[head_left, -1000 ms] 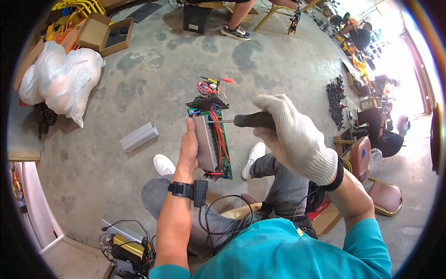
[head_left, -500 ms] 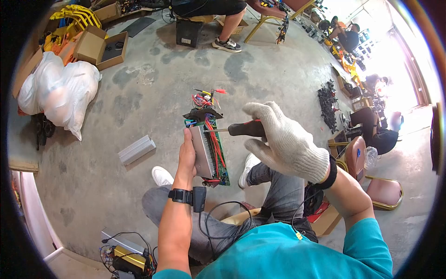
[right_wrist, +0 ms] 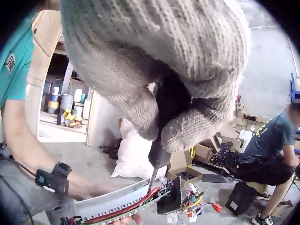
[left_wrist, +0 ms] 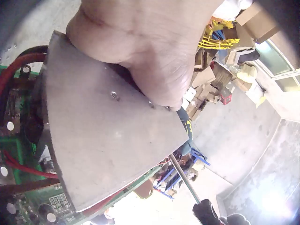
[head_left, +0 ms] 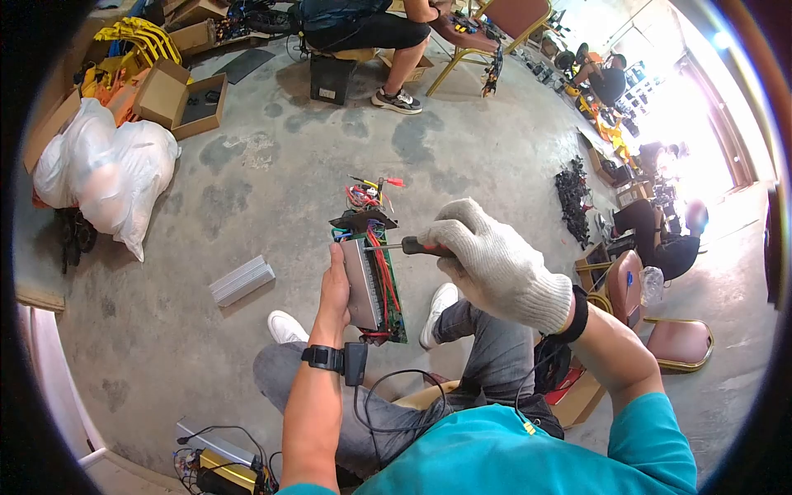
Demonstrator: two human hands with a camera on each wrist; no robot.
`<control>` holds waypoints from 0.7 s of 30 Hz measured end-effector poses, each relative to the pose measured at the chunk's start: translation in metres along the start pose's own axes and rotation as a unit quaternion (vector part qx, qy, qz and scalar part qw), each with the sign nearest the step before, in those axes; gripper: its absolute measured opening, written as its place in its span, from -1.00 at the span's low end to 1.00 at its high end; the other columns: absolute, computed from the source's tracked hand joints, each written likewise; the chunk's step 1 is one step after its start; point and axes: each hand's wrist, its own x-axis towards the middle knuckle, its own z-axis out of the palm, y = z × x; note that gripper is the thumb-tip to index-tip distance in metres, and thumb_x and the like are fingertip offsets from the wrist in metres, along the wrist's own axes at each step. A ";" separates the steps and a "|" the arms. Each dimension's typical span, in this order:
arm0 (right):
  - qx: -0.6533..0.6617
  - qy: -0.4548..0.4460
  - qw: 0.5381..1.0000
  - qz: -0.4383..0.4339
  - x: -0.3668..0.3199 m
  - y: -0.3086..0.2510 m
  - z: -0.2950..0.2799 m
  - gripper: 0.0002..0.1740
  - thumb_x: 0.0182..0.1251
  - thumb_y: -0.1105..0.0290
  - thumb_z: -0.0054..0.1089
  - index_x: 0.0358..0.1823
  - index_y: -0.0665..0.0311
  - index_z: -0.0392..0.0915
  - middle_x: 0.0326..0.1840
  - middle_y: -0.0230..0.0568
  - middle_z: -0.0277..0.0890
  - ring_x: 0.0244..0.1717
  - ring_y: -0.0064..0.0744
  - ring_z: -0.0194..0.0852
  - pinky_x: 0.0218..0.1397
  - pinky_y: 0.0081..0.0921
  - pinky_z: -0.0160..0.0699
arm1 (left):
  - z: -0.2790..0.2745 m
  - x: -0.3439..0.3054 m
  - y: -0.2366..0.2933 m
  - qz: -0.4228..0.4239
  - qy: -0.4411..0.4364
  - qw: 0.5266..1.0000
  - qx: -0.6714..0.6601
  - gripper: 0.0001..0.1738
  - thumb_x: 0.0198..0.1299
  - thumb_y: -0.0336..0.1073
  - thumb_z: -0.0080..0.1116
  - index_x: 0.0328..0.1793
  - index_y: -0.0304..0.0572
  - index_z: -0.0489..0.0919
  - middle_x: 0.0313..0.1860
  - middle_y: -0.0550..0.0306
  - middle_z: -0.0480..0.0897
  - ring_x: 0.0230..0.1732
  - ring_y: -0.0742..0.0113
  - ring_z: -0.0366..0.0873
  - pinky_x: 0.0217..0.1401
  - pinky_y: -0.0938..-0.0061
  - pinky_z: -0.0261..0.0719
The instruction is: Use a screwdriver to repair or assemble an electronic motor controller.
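My bare left hand (head_left: 333, 285) grips a circuit board (head_left: 393, 299) along the grey metal plate (head_left: 360, 285) fixed to its side. Red wires run down the board, and a tangle of coloured wires (head_left: 363, 195) sticks out past a black end plate (head_left: 360, 220). In my gloved right hand (head_left: 499, 264) is a screwdriver (right_wrist: 160, 153), its dark handle pinched between thumb and fingers. The screwdriver's shaft (left_wrist: 185, 178) reaches the plate's edge near the wired end. In the left wrist view, the plate (left_wrist: 108, 136) shows small holes, and my palm covers part of it.
A ribbed aluminium housing (head_left: 242, 281) lies on the floor to the left. Beyond it are a white bag (head_left: 111, 177) and an open cardboard box (head_left: 198, 107). Another person (head_left: 367, 37) sits ahead, and chairs (head_left: 678, 343) stand to the right. A cable (head_left: 404, 373) loops across my lap.
My right hand's fingers, spread and loose around the screwdriver handle half a second ago, have curled in on it. The head view has tilted up slightly. The left hand keeps its hold on the board.
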 end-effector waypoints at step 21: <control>0.021 -0.016 0.998 0.059 0.002 -0.003 -0.006 -0.66 0.53 0.21 0.30 0.15 0.23 0.52 -0.08 0.08 0.70 -0.03 0.20 0.74 0.00 0.00 0.71 | 0.001 -0.002 0.002 -0.004 -0.031 0.999 -0.012 -0.11 0.61 0.45 -0.31 0.31 -0.28 0.62 -0.04 0.03 0.80 -0.15 0.34 0.81 -0.09 0.40 0.82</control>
